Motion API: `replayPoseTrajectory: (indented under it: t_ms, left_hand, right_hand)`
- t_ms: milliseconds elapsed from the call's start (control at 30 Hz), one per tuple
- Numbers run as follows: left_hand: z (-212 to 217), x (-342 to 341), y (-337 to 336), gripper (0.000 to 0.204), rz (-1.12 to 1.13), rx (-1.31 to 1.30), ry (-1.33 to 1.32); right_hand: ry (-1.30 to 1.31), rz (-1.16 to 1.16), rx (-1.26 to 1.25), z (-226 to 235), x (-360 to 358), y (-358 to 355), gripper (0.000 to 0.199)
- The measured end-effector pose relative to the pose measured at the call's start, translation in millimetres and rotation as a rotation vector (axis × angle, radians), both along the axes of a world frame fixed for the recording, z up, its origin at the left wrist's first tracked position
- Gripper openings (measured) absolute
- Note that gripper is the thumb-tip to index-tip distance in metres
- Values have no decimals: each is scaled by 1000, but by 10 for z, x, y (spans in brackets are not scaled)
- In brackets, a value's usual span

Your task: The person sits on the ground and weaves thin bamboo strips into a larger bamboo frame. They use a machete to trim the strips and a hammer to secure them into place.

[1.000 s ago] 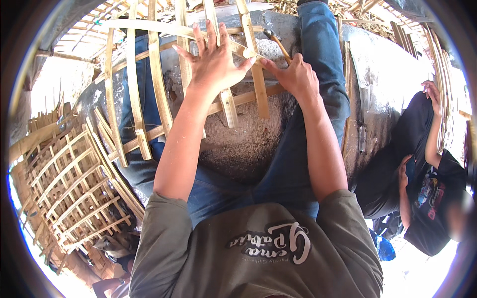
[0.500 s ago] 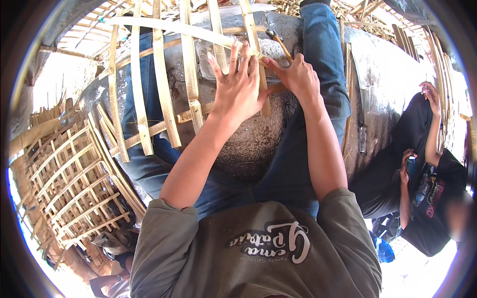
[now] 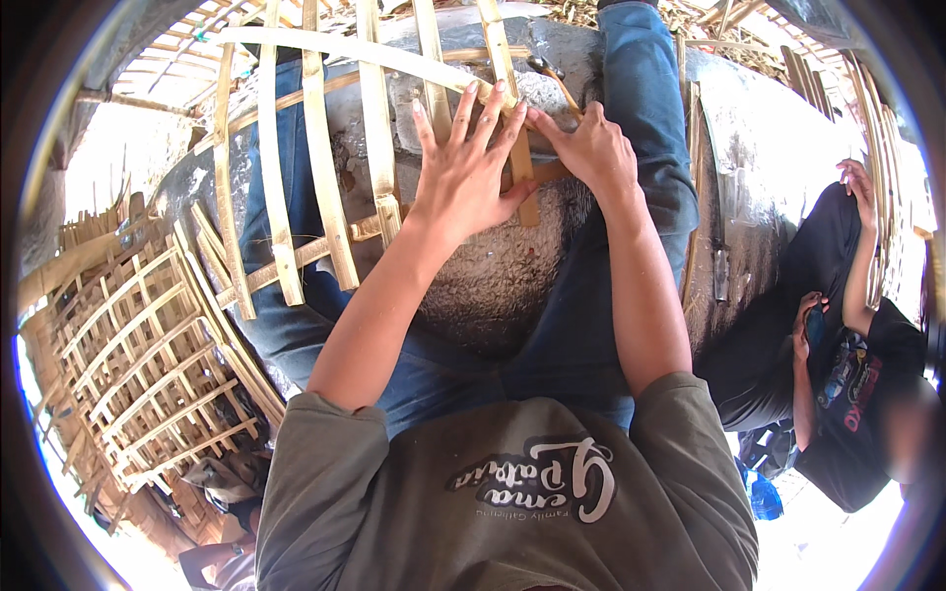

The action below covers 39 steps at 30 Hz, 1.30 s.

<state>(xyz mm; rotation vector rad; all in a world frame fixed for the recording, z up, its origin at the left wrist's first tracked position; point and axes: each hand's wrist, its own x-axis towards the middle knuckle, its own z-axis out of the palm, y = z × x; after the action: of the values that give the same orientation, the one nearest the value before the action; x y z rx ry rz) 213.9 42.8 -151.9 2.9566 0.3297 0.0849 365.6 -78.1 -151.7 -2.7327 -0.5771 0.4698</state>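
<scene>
A pale bamboo strip (image 3: 345, 46) crosses a frame of upright bamboo slats (image 3: 326, 187), its right end under my fingers. My left hand (image 3: 465, 172) is open, fingers spread, with the fingertips on that strip near the last upright slat. Beside it, my right hand (image 3: 594, 153) is closed around the wooden handle of what looks like a small hammer (image 3: 560, 84), whose dark head points away from me. The right thumb reaches toward the strip's end. Under the hands, a short brown crosspiece (image 3: 552, 173) shows partly. A lower bamboo rail (image 3: 296, 262) joins the slats at their near ends.
The frame lies over a large dark, rounded surface (image 3: 493, 286) between my legs. A woven bamboo panel (image 3: 148, 364) leans at the left. At the right, another person (image 3: 838, 325) in dark clothes sits holding a phone. Bamboo strips (image 3: 882, 197) stand behind them.
My left hand has shifted slightly left and its fingers have spread wider. The right hand stays almost in place with the hammer.
</scene>
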Motion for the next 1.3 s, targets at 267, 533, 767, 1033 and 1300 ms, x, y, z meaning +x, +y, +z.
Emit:
replayPoseTrajectory:
  t_ms: [267,533,767,1033,1300]
  left_hand:
    - [43,-2,-10,90,-11,65,33]
    - [42,5,-18,89,-3,64,46]
    - [15,6,-20,90,-1,45,24]
    - [-42,16,-3,90,17,18,-34]
    - [-46,12,-2,88,34,12,-64]
  right_hand:
    - [-2,10,11,-48,5,-14,100]
    - [75,-24,54,-122,99,-76,105]
    - [103,12,35,-86,128,-89,104]
    - [141,25,25,-114,169,-92,115]
    - [180,44,64,-162,198,-142,111]
